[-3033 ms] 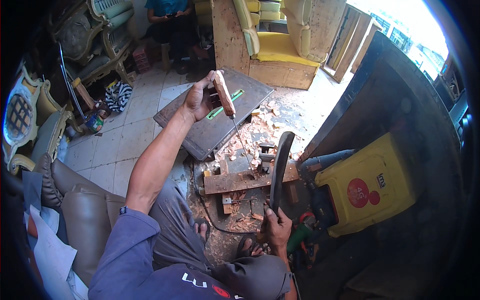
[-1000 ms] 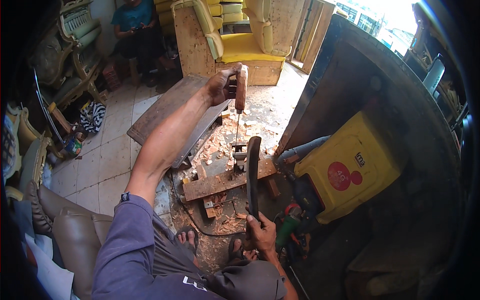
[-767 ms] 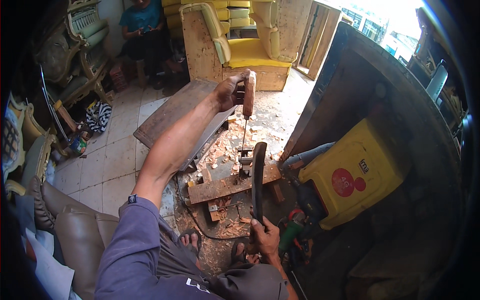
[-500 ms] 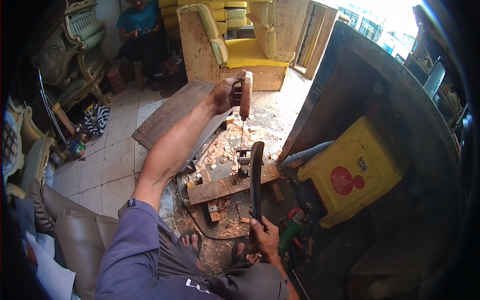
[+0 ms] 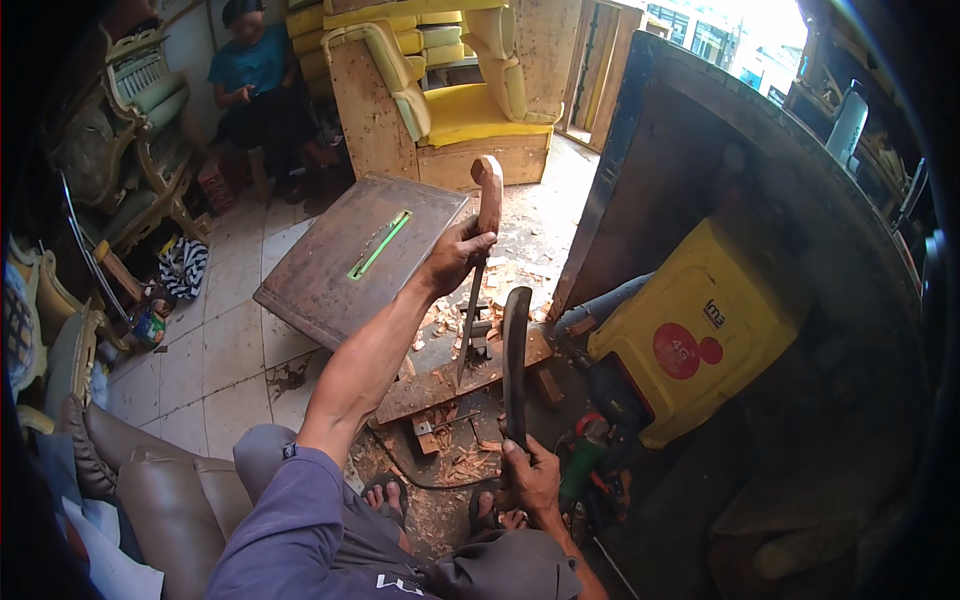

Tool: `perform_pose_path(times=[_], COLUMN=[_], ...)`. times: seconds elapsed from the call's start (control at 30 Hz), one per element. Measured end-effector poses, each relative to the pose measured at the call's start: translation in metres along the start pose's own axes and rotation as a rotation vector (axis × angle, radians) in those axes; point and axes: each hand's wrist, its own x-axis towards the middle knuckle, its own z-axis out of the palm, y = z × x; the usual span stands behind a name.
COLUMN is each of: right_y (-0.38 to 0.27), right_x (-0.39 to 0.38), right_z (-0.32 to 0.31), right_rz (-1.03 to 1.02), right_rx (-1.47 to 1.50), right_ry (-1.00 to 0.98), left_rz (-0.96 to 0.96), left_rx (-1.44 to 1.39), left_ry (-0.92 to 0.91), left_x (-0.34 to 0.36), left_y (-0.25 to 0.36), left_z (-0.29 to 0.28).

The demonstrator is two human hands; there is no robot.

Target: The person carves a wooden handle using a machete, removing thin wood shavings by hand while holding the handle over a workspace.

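Left hand (image 5: 462,252): closed around the hooked wooden handle (image 5: 489,195), held above the plank (image 5: 430,390).
Right hand (image 5: 532,474): wrapped around a machete (image 5: 515,350).
Handle: narrow blade (image 5: 467,335) already fitted; smoothing seemingly left undone.

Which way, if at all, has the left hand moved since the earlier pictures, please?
Yes, the left hand has moved lower in the view, nearer the wooden plank.
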Motion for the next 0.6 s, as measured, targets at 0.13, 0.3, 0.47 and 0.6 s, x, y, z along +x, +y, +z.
perform_pose_path(times=[0.13,0.3,0.47,0.6], right_y=[0.011,0.016,0.018,0.010], right_x=[0.005,0.007,0.011,0.010], right_z=[-0.009,-0.008,-0.008,-0.004], right_rz=[-0.019,-0.034,-0.034,-0.027], right_rx=[-0.038,-0.017,0.008,0.051], right_ry=[0.041,0.039,0.037,0.022], left_rz=[-0.014,0.003,-0.020,-0.014], left_rx=[-0.135,-0.147,-0.084,0.014], left_ry=[-0.007,-0.055,-0.089,-0.089], left_x=[-0.021,-0.035,-0.040,-0.042], left_y=[0.002,0.009,0.018,0.024], left_z=[0.015,0.020,0.022,0.024])
